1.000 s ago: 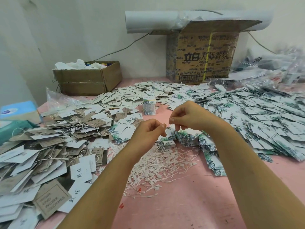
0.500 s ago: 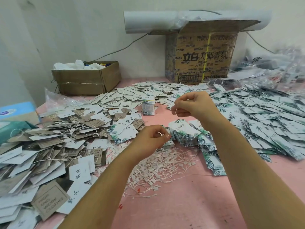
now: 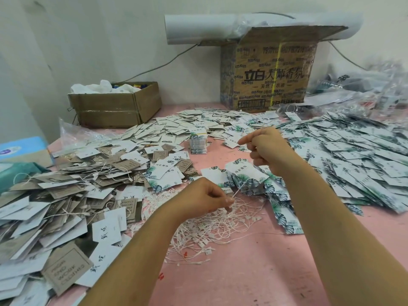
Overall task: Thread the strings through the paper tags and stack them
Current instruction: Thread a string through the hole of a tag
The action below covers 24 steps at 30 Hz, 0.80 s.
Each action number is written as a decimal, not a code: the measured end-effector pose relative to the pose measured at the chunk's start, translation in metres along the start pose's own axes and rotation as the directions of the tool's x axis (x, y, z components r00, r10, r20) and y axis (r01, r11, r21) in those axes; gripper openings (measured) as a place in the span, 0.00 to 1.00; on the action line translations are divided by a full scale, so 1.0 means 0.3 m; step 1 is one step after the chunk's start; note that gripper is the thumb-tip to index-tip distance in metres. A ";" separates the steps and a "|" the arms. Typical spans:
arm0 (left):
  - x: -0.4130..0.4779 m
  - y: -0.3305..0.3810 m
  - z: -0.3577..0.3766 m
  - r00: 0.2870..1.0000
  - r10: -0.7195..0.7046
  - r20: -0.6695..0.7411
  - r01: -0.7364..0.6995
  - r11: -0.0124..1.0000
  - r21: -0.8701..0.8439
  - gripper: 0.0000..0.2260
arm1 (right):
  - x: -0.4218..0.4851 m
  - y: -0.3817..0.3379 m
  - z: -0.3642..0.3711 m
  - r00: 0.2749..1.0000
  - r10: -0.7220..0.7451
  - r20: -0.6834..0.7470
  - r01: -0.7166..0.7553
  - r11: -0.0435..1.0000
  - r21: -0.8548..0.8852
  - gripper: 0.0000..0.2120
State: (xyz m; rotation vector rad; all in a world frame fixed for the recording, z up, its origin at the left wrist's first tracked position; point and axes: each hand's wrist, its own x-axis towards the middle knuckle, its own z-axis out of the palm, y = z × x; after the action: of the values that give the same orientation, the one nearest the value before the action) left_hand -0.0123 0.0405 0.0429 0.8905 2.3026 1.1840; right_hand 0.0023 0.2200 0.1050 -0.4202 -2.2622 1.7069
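From touching at frame centre, the hands have drawn apart, the right hand (image 3: 267, 149) up-right, the left hand (image 3: 207, 197) lower, each with fingertips pinched on one string (image 3: 239, 188) stretched over the leaf-print tags (image 3: 242, 175), likely freed for threading

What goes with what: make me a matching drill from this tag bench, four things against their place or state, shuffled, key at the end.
1. low open box
2. tall printed carton
3. banded tag bundle
4. left hand

A. white roll lying above it
B. pinching a string over the loose strings
C. standing on the pink table, mid-scene
D. far left by the wall, white plastic inside

Pairs: 1-D, 2-A, 3-C, 4-B.
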 end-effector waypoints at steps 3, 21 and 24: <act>0.005 -0.010 -0.005 1.000 -0.006 -0.015 0.006 1.000 0.009 0.10 | 0.005 0.010 -0.012 0.992 -0.081 -0.102 0.043 0.944 -0.326 0.16; 0.027 -0.086 -0.030 0.903 -0.083 -0.421 0.141 0.984 0.109 0.08 | 0.021 0.061 -0.002 0.985 0.146 0.089 0.013 0.453 -0.891 0.22; 0.027 -0.094 -0.031 0.904 -0.123 -0.408 0.211 0.961 0.177 0.12 | 0.020 0.060 -0.003 0.988 0.135 0.077 0.011 0.434 -0.901 0.21</act>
State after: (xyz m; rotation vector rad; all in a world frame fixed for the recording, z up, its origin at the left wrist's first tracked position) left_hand -0.0337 0.0285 0.0243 0.5387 2.8130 1.1339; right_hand -0.0017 0.2279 0.0882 -0.5911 -3.1433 0.3154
